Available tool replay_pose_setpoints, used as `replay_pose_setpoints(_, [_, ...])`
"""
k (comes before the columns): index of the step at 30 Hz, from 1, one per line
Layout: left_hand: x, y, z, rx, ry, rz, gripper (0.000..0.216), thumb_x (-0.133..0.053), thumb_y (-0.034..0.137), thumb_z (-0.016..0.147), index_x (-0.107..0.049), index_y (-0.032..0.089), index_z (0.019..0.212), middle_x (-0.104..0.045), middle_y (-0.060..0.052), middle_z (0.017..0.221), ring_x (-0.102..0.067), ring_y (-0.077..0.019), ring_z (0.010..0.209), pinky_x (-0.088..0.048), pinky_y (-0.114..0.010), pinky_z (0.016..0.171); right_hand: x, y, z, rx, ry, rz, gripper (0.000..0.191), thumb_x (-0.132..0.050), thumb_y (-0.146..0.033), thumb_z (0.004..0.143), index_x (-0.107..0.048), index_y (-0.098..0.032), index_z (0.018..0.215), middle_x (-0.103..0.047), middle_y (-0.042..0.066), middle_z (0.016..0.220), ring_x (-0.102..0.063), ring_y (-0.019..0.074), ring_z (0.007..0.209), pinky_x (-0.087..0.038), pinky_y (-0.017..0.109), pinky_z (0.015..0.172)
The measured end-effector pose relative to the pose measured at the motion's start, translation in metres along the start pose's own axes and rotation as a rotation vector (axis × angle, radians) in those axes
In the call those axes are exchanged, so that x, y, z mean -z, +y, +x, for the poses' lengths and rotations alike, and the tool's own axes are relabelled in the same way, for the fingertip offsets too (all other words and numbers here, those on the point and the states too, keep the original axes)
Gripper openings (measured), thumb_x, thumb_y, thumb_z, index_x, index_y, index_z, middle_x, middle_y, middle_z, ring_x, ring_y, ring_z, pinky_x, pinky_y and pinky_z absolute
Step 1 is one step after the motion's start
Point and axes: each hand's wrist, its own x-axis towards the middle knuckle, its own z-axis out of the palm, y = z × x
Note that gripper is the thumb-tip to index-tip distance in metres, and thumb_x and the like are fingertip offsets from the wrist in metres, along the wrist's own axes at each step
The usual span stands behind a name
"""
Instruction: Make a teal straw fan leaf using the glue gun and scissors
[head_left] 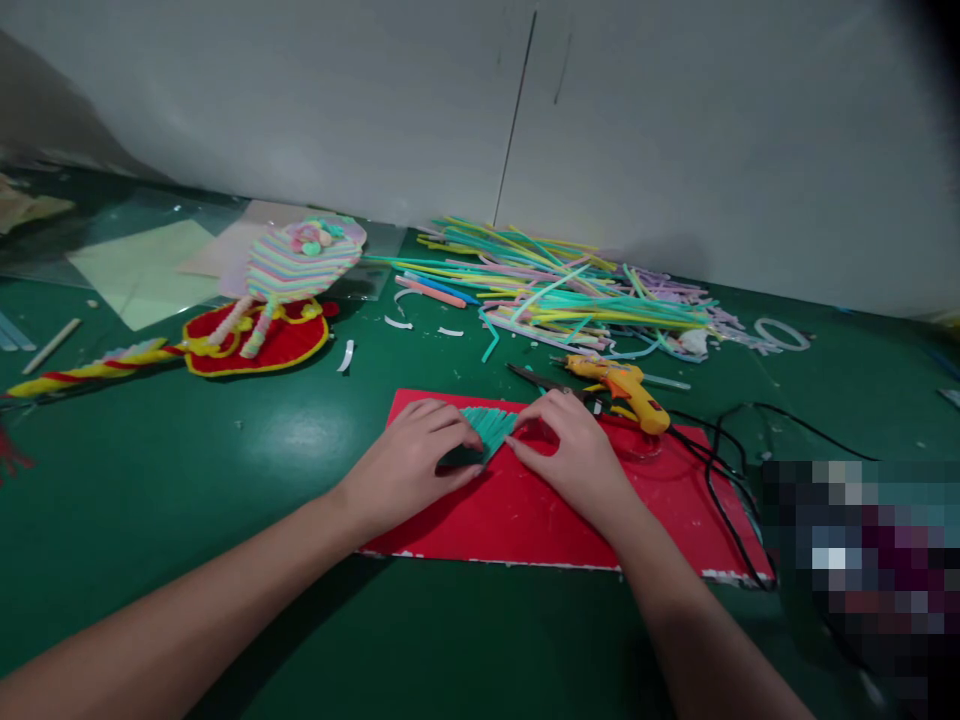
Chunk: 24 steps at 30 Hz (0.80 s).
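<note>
Both my hands are over a red board (555,520) with a ragged white front edge. Between them is a small teal piece (491,428), made of pipe cleaners laid side by side in a fan shape. My left hand (420,465) curls around its left side, thumb and fingers closed on its edge. On the other side my right hand (574,450) pinches the right edge near the tip of thumb and forefinger. The palms and part of the piece's left side are hidden. Just behind my right hand lie dark scissors (536,378) and a yellow glue gun (622,388).
A heap of pastel pipe cleaners (570,295) lies along the wall. At left are a striped pipe-cleaner craft (304,265), a red pad with yellow trim (292,350) and a twisted yellow-red rod (97,370). A black cord (712,480) crosses the board's right end.
</note>
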Motion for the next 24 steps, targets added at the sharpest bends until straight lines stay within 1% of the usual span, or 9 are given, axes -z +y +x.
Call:
replay_pose_setpoints(4, [0.0, 0.0005, 0.0005, -0.001, -0.004, -0.006, 0.01, -0.059, 0.028, 0.086, -0.061, 0.019, 0.091, -0.063, -0.003, 0.091, -0.054, -0.0195, 0.092, -0.042, -0.035, 0.083, 0.0024, 0.0012, -0.0008, 0.011, -0.006, 0.034, 0.01, -0.064, -0.027, 0.081, -0.063, -0.021, 0.089, -0.06, 0.004, 0.086, -0.055, 0.0201, 0.084, -0.044, 0.035, 0.077])
replay_pose_setpoints(6, [0.0001, 0.0007, 0.0004, -0.004, -0.003, -0.006, 0.009, -0.059, 0.027, 0.086, -0.061, 0.019, 0.091, -0.063, -0.003, 0.091, -0.054, -0.0194, 0.092, -0.042, -0.035, 0.083, 0.003, 0.0021, -0.0009, 0.014, -0.012, 0.034, 0.011, -0.065, -0.027, 0.081, -0.065, -0.021, 0.09, -0.06, 0.004, 0.086, -0.055, 0.0199, 0.085, -0.044, 0.035, 0.078])
replay_pose_setpoints(16, [0.0009, 0.0009, -0.0002, 0.002, -0.009, -0.005, 0.009, -0.06, 0.026, 0.086, -0.062, 0.019, 0.091, -0.063, -0.002, 0.092, -0.054, -0.0187, 0.093, -0.041, -0.034, 0.085, 0.002, 0.0027, -0.0011, 0.027, -0.057, -0.053, 0.009, -0.062, -0.027, 0.083, -0.067, -0.021, 0.086, -0.061, 0.004, 0.086, -0.055, 0.0192, 0.085, -0.041, 0.035, 0.079])
replay_pose_setpoints(24, [0.0, 0.0013, -0.0001, -0.001, -0.005, -0.012, 0.009, -0.06, 0.026, 0.086, -0.061, 0.019, 0.091, -0.064, -0.002, 0.092, -0.054, -0.0189, 0.093, -0.041, -0.034, 0.084, 0.0038, 0.004, -0.0008, 0.023, -0.065, -0.052, 0.01, -0.06, -0.026, 0.085, -0.069, -0.021, 0.085, -0.062, 0.004, 0.084, -0.054, 0.0188, 0.083, -0.04, 0.035, 0.078])
